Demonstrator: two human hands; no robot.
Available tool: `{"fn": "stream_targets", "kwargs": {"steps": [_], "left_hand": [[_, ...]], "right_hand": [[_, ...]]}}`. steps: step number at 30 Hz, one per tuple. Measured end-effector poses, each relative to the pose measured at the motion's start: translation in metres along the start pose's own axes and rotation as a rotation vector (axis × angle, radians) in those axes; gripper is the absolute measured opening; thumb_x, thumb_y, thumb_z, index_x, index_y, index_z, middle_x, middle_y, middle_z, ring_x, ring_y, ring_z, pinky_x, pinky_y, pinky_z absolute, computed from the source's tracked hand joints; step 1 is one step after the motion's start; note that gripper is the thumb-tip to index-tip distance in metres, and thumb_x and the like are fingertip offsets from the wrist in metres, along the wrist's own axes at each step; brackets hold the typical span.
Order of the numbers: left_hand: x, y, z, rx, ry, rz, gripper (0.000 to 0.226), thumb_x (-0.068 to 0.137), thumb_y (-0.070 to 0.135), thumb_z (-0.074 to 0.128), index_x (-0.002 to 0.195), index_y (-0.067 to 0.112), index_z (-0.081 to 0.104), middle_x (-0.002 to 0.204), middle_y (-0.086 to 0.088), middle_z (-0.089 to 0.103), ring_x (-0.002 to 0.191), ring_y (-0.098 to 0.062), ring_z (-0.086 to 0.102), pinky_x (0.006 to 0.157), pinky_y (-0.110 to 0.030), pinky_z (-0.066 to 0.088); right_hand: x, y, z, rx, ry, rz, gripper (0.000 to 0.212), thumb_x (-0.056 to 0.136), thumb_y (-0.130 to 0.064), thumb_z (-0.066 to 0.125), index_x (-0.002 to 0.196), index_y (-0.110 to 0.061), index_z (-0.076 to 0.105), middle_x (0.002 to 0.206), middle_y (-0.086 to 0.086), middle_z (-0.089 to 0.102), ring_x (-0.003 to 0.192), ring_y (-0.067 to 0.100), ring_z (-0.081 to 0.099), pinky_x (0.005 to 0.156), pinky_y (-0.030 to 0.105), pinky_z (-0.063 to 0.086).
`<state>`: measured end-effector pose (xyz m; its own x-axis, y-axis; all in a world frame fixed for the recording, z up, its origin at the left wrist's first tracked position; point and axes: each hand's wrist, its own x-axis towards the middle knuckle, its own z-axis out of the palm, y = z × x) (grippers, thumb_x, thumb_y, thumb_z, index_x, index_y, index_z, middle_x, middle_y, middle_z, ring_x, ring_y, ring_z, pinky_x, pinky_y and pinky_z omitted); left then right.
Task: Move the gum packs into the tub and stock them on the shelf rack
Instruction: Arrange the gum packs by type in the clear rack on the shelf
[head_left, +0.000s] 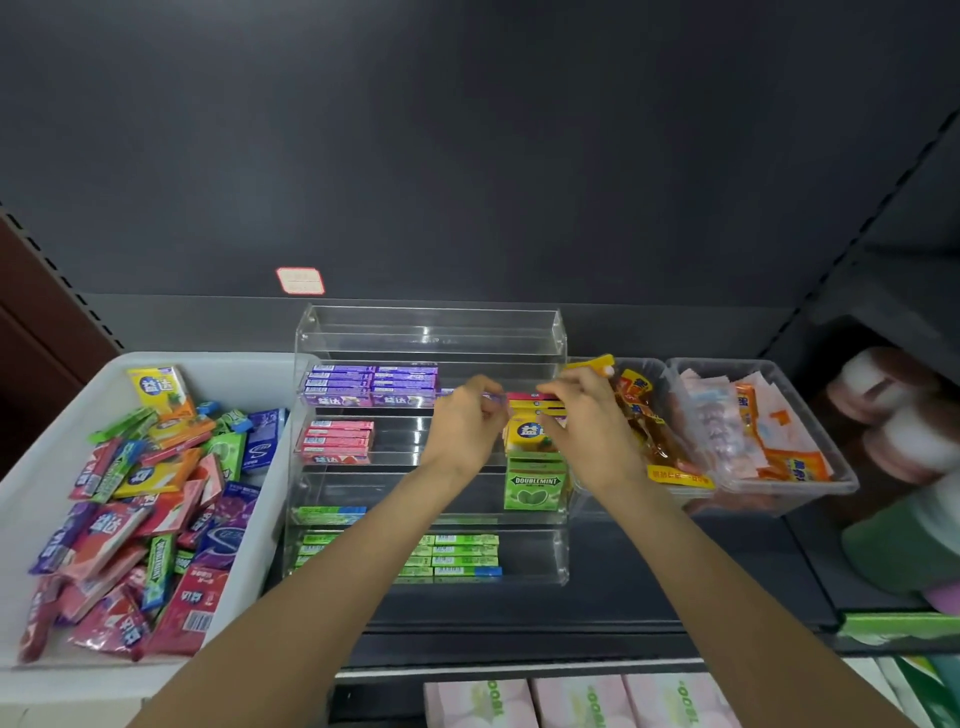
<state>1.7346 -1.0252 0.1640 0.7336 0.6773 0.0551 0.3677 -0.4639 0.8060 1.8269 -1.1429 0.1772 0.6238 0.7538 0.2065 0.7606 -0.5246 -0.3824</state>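
both hands (467, 421) at the acrylic rack (431, 338)

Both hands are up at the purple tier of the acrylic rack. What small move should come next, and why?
Probably slide the purple pack pinched between the left hand and right hand leftward against the purple stacks; that tier of the rack has open space beside them.

"DOUBLEMINT" reads clear on the green box (534, 488) in the clear rack, right side. Same word runs lengthwise on a green stick pack (157, 571) in the white tub. Pink cartons (582, 701) at the bottom show "100", upside down. Red-edged tag (300, 281) on the back wall: too blurred.
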Motion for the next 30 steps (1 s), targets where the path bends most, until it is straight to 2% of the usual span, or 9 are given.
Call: {"fn": "stream_targets", "kwargs": {"steps": [3,7,10,13,18,21,24,27,30], "left_hand": [[-0.008,-0.006,-0.018,0.027,0.002,0.049,0.024,0.088,0.004,0.057,0.111,0.009,0.061,0.099,-0.005,0.066,0.08,-0.013,0.062,0.07,-0.013,0.045],[-0.028,-0.03,-0.059,0.078,0.064,0.098,0.022,0.088,0.007,0.058,0.108,0.014,0.063,0.098,0.001,0.066,0.082,-0.009,0.062,0.078,-0.02,0.051],[-0.044,-0.06,-0.1,0.101,0.176,0.072,0.017,0.088,0.01,0.059,0.105,0.014,0.064,0.093,0.002,0.066,0.079,-0.007,0.061,0.07,-0.012,0.048],[-0.06,-0.098,-0.144,0.141,0.245,0.003,0.014,0.09,0.01,0.057,0.103,0.01,0.064,0.092,0.0,0.065,0.077,-0.006,0.059,0.065,-0.005,0.041],[-0.078,-0.176,-0.221,0.214,0.296,-0.161,0.019,0.09,0.008,0.057,0.107,0.007,0.063,0.102,-0.01,0.066,0.089,-0.022,0.062,0.078,-0.028,0.046],[-0.086,-0.215,-0.261,0.294,0.264,-0.26,0.028,0.09,0.008,0.055,0.118,0.005,0.06,0.117,-0.016,0.06,0.105,-0.033,0.058,0.087,-0.033,0.041],[-0.088,-0.242,-0.285,0.313,0.166,-0.302,0.043,0.091,0.008,0.055,0.133,0.005,0.048,0.133,-0.017,0.049,0.118,-0.034,0.05,0.097,-0.034,0.037],[-0.081,-0.262,-0.292,0.339,0.054,-0.288,0.049,0.092,0.007,0.052,0.139,0.005,0.038,0.143,-0.015,0.04,0.126,-0.032,0.043,0.105,-0.033,0.031],[-0.074,-0.275,-0.288,0.473,-0.055,-0.28,0.055,0.095,0.011,0.045,0.146,0.006,0.025,0.153,-0.011,0.023,0.135,-0.03,0.029,0.112,-0.032,0.021]], "right_hand": [[-0.001,-0.022,0.006,0.032,0.032,-0.066,0.035,0.09,-0.016,0.058,0.125,-0.016,0.057,0.121,0.001,0.047,0.117,0.015,0.043,0.095,0.026,0.043],[0.001,-0.066,0.025,0.215,0.034,-0.095,0.03,0.091,-0.01,0.055,0.119,-0.016,0.061,0.109,0.0,0.05,0.105,0.013,0.048,0.09,0.02,0.04],[0.003,-0.106,0.046,0.329,-0.015,-0.111,0.028,0.09,-0.01,0.055,0.116,-0.015,0.062,0.107,-0.001,0.051,0.1,0.013,0.053,0.091,0.03,0.046],[0.005,-0.153,0.069,0.375,-0.084,-0.16,0.029,0.091,-0.009,0.053,0.118,-0.014,0.061,0.108,-0.001,0.051,0.102,0.012,0.051,0.094,0.029,0.043],[0.013,-0.231,0.112,0.411,-0.173,-0.213,0.026,0.091,-0.007,0.052,0.114,-0.011,0.063,0.107,0.004,0.054,0.101,0.017,0.053,0.088,0.021,0.039],[0.019,-0.271,0.14,0.402,-0.245,-0.197,0.028,0.091,-0.009,0.052,0.118,-0.011,0.061,0.112,0.006,0.055,0.106,0.018,0.054,0.09,0.018,0.036],[0.02,-0.303,0.167,0.331,-0.351,-0.171,0.033,0.094,-0.016,0.051,0.127,-0.012,0.053,0.126,0.006,0.051,0.119,0.02,0.048,0.101,0.031,0.037],[0.018,-0.323,0.191,0.245,-0.473,-0.193,0.044,0.096,-0.017,0.048,0.14,-0.015,0.04,0.142,0.004,0.04,0.131,0.019,0.036,0.107,0.03,0.029],[0.016,-0.331,0.209,0.178,-0.56,-0.223,0.055,0.097,-0.018,0.046,0.147,-0.021,0.025,0.153,0.0,0.024,0.139,0.02,0.026,0.112,0.034,0.027]]}}
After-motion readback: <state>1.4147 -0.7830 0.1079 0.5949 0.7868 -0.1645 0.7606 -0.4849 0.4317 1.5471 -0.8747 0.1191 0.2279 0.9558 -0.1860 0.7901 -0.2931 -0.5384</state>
